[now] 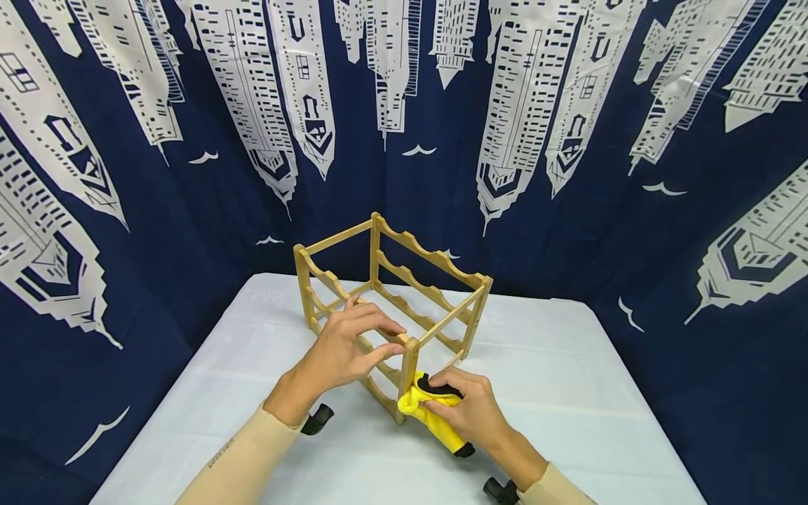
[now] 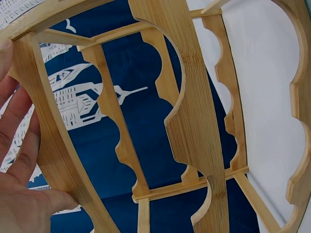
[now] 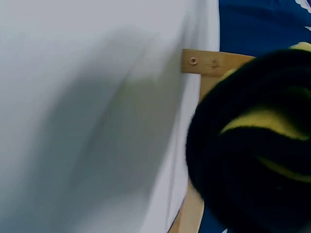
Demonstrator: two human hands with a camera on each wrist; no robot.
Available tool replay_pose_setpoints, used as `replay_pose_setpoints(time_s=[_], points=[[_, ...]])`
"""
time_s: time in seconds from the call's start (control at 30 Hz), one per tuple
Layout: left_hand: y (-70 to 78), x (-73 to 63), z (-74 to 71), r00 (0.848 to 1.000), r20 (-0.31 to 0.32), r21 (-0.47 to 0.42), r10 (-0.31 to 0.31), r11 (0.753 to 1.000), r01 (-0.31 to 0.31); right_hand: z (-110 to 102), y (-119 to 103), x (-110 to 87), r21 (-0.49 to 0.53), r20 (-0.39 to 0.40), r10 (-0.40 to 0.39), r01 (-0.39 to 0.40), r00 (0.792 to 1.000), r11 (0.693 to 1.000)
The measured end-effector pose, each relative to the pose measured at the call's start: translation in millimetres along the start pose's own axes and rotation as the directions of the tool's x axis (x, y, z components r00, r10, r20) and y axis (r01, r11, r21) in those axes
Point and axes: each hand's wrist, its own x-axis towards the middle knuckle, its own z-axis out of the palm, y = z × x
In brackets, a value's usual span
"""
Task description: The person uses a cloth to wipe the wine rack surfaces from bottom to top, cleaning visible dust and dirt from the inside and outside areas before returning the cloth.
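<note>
"Where's the rack [image 1: 409, 363]?"
"Centre of the frame. Left hand [image 1: 347, 344] grips its rail [image 2: 60, 145]; right hand [image 1: 472, 408] pinches the cloth [image 1: 442, 428], lower centre."
"Risk?"
"Pressing too hard might slide it."

The person wears 2 close-fitting, pale beige sleeves, the left sleeve [image 1: 243, 449] and the right sleeve [image 1: 555, 486] both smooth and ending near the wrist, with the left hand [image 1: 349, 342] and the right hand [image 1: 472, 412] bare beyond them. Along the left forearm the fabric carries 1 short line of small dark lettering [image 1: 221, 452] (too fine to read with confidence). There are 2 small black devices, 1 by each wrist: the left device [image 1: 318, 419] is stubby and blocky, and the right device [image 1: 500, 492] is likewise compact and dark, jutting out beside the cuff.
</note>
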Motion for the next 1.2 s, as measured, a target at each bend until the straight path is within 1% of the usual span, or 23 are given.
replay_pose_setpoints(time_s=[0.03, 0.1, 0.17, 0.2, 0.23, 0.3, 0.37, 0.43, 0.5, 0.57, 0.6, 0.63, 0.7, 0.77, 0.83, 0.87, 0.93, 1.07, 1.13, 1.2], points=[[-0.1, -0.8, 0.0, 1.0, -0.002, -0.003, -0.006, 1.0, 0.006, 0.8, 0.6, -0.8, -0.034, 0.052, 0.024, -0.023, 0.998, 0.999], [0.0, -2.6, 0.3, 1.0, -0.002, -0.008, -0.021, 1.0, 0.021, 3.4, 1.3, -2.3, -0.106, 0.159, 0.086, -0.069, 0.984, 0.992], [-0.2, -4.2, 0.8, 0.999, 0.002, -0.014, -0.032, 0.999, 0.032, 6.8, 1.9, -3.5, -0.183, 0.25, 0.149, -0.104, 0.957, 0.978], [-0.4, -4.6, 1.0, 0.999, 0.004, -0.017, -0.035, 0.999, 0.035, 8.3, 1.9, -3.7, -0.212, 0.282, 0.171, -0.113, 0.944, 0.971], [-0.5, -4.6, 1.0, 0.999, 0.006, -0.016, -0.035, 0.999, 0.035, 9.3, 1.8, -3.3, -0.237, 0.304, 0.186, -0.115, 0.934, 0.965], [-0.6, -3.8, 0.3, 1.0, 0.006, -0.014, -0.031, 0.999, 0.031, 11.5, 1.7, -2.0, -0.275, 0.323, 0.201, -0.111, 0.925, 0.955], [-0.6, -2.4, -1.3, 1.0, 0.003, -0.009, -0.026, 1.0, 0.026, 12.9, 1.6, -1.0, -0.294, 0.324, 0.189, -0.091, 0.927, 0.951], [-1.1, -1.3, -2.6, 1.0, 0.004, -0.009, -0.028, 1.0, 0.028, 14.2, 1.6, -2.3, -0.283, 0.309, 0.15, -0.06, 0.939, 0.957], [-1.1, -1.0, -3.4, 0.999, 0.013, -0.015, -0.038, 0.999, 0.038, 15.9, 1.2, -6.6, -0.248, 0.27, 0.085, -0.016, 0.959, 0.969], [-1.2, -1.0, -3.1, 0.999, 0.021, -0.021, -0.044, 0.999, 0.045, 16.9, 0.7, -11.3, -0.192, 0.195, -0.008, 0.046, 0.981, 0.98], [-1.0, -1.1, -2.8, 0.998, 0.026, -0.022, -0.049, 0.999, 0.049, 17.0, 0.2, -12.8, -0.166, 0.146, -0.059, 0.084, 0.987, 0.983], [-0.4, -1.0, -2.5, 0.998, 0.027, -0.022, -0.049, 0.999, 0.05, 16.8, -0.8, -13.6, -0.146, 0.098, -0.106, 0.12, 0.99, 0.982], [-0.4, -1.0, -2.0, 0.999, 0.025, -0.022, -0.045, 0.999, 0.046, 15.6, -3.4, -12.6, -0.118, 0.005, -0.179, 0.178, 0.984, 0.977], [-0.8, -1.0, -1.7, 0.999, 0.018, -0.019, -0.034, 0.999, 0.034, 13.1, -6.9, -8.0, -0.098, -0.067, -0.22, 0.213, 0.973, 0.972], [-1.0, -1.1, -1.9, 1.0, 0.012, -0.015, -0.027, 1.0, 0.027, 10.5, -11.3, -2.3, -0.096, -0.129, -0.246, 0.234, 0.961, 0.967], [-1.3, -1.2, -1.9, 1.0, 0.01, -0.014, -0.025, 1.0, 0.025, 9.2, -13.5, 1.3, -0.097, -0.164, -0.261, 0.248, 0.951, 0.964], [-1.1, -1.4, -2.4, 1.0, 0.008, -0.012, -0.022, 1.0, 0.022, 6.1, -18.6, 10.3, -0.094, -0.241, -0.29, 0.275, 0.926, 0.957], [-0.4, -1.3, -3.2, 0.999, 0.017, -0.015, -0.037, 0.999, 0.037, -1.6, -30.0, 32.0, -0.085, -0.382, -0.325, 0.318, 0.865, 0.944], [0.1, -1.3, -3.7, 0.999, 0.021, -0.018, -0.048, 0.999, 0.049, -5.3, -35.2, 42.0, -0.073, -0.423, -0.323, 0.323, 0.847, 0.943], [0.6, -1.1, -4.1, 0.998, 0.023, -0.022, -0.057, 0.998, 0.057, -8.1, -39.1, 48.6, -0.06, -0.443, -0.316, 0.323, 0.839, 0.944]])
